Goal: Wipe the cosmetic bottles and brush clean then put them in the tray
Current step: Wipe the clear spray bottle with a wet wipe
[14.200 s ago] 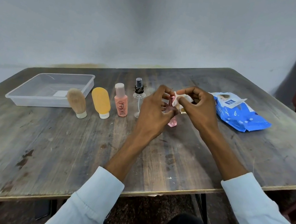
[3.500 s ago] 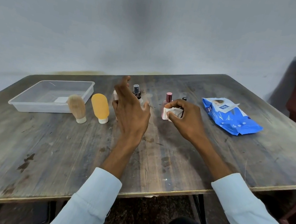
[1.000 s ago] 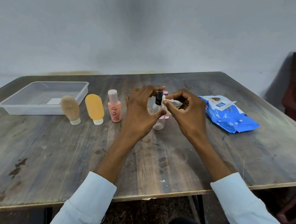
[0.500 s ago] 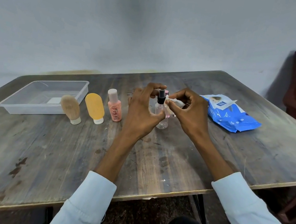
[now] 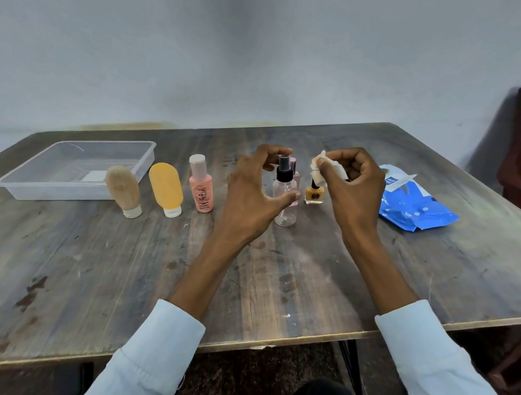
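Left hand (image 5: 253, 193) grips spray bottle (image 5: 284, 197) — right hand (image 5: 352, 184) pinches wipe (image 5: 323, 166).

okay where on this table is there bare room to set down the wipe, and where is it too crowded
Bare wood lies on the table in front of the row, toward the near edge, and at the far right past the blue wipes pack. It is crowded from the brush and orange tube to the spray bottle.

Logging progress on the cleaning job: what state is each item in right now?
tray: holds no item yet
brush: standing, untouched
orange tube: standing on its cap
pink bottle: upright
spray bottle: upright, in left hand
wipe: bunched in right hand
wipes pack: flap open
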